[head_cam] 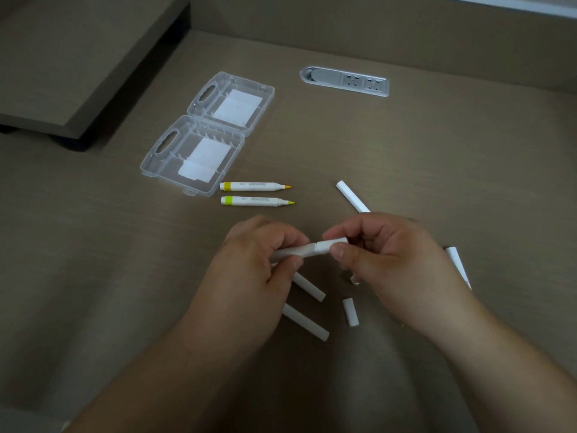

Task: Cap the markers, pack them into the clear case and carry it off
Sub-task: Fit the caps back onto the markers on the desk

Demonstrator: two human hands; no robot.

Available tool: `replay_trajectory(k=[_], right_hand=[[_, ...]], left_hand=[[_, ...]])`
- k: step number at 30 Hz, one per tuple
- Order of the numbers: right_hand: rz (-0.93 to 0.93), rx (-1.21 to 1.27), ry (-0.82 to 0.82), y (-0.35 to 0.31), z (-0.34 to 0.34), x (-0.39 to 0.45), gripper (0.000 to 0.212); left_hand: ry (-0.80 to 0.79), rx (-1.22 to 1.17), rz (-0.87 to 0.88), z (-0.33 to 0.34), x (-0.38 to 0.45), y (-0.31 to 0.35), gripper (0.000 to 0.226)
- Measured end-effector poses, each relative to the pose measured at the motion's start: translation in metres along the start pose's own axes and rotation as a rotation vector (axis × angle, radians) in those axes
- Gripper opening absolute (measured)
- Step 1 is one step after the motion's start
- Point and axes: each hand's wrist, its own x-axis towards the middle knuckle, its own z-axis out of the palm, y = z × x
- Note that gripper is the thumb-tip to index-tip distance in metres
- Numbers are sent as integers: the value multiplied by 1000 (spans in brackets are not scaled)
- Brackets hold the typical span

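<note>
- Forearms fill the near edge of the view, both reaching forward to meet over the middle of the desk (437, 151).
- Left hand (259, 264) has its fingers curled tight round the white barrel of a marker (296, 251), thumb pressed on the near side; the barrel's left end is buried in the fist.
- Right hand (384, 254) pinches a white cap (331, 245) between thumb and forefinger, the other fingers folded in.
- Cap and barrel lie on one line, running left to right and rising slightly toward the right. They meet at a visible seam between the two hands. I judge the cap is on the tip but whether it is fully seated I cannot tell.
- The coming push looks to be straight along that axis, the hands squeezing toward each other; any tilt would jam the cap.
- Loose white pieces lie on the desk below and beside the hands: a short cap (350, 311) near right, two longer white pieces (307, 321) under the left hand, another white piece (352, 196) farther right, and one partly hidden behind the right wrist.
- Two uncapped markers, one with an orange-yellow band (249, 185) and one with a lime band (253, 200), lie parallel, tips pointing right, beyond the hands.
- Clear case (193, 151) sits open and flat at far left, just beside those two markers, with no markers in it, nearer the left hand.
- A socket strip (345, 81) is set into the desk farther back.
</note>
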Motion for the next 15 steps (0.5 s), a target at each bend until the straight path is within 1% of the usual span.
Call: replay_trajectory(k=[3, 7, 9, 10, 11, 13, 15], right_hand=[[3, -34, 31, 3, 4, -1, 15], [21, -52, -4, 9, 10, -5, 15], [26, -51, 13, 11, 7, -4, 15], [25, -51, 51, 12, 5, -3, 15], [24, -48, 104, 14, 2, -1, 14], [25, -53, 220, 18, -5, 3, 13], [26, -116, 274, 23, -8, 7, 14]], left_hand=[[-15, 49, 12, 3, -1, -3, 27], [-65, 114, 35, 4, -3, -11, 22], [-92, 112, 17, 2, 1, -12, 20], [-74, 116, 13, -1, 5, -14, 22], [-32, 139, 25, -5, 11, -18, 30], [61, 259, 54, -15, 25, -29, 42], [81, 430, 42, -24, 42, -40, 40]])
